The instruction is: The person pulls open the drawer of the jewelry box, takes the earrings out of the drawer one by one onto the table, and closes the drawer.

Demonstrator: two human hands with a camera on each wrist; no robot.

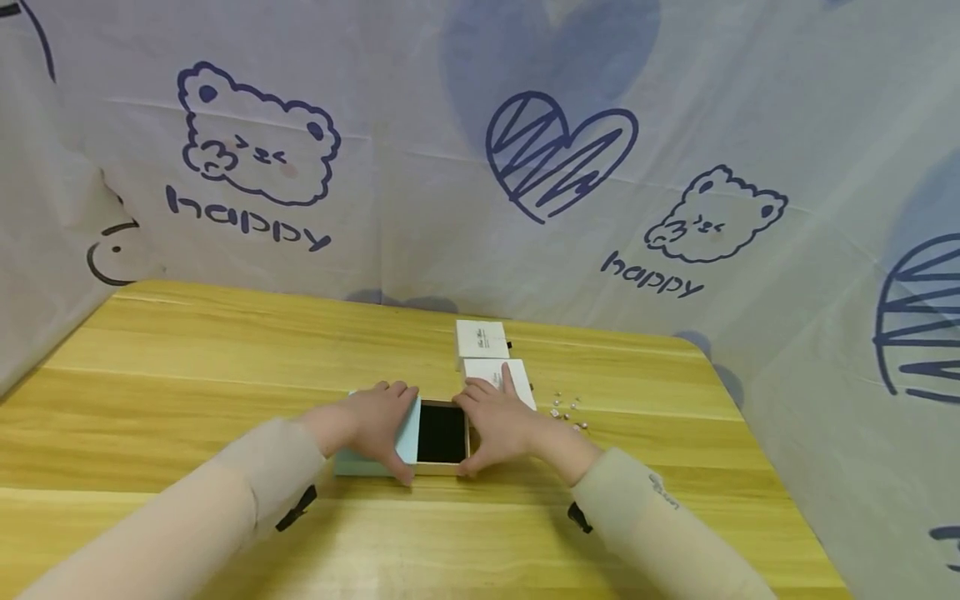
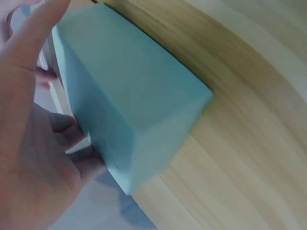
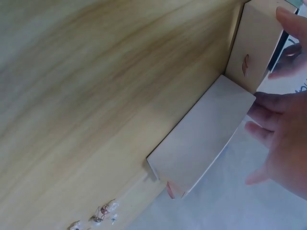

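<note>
A light blue box sleeve (image 1: 408, 437) lies on the table with its cream drawer (image 1: 438, 469) partly out to the right. Black padding (image 1: 441, 432) fills the drawer. My left hand (image 1: 375, 421) grips the sleeve across its width, thumb at the near side and fingers at the far side. With thumb and fingers on opposite sides, my right hand (image 1: 501, 422) holds the drawer's outer end. A small ribbon pull (image 3: 245, 65) shows on that end in the right wrist view. The sleeve's blue side (image 2: 115, 67) fills much of the left wrist view.
Two white boxes stand behind my right hand: the farther one (image 1: 480, 335) and a nearer one (image 1: 522, 382), partly covered by my fingers. Small pieces of jewelry (image 1: 556, 413) lie to the right on the wooden table (image 1: 225, 358). A printed cloth (image 1: 420, 167) hangs behind.
</note>
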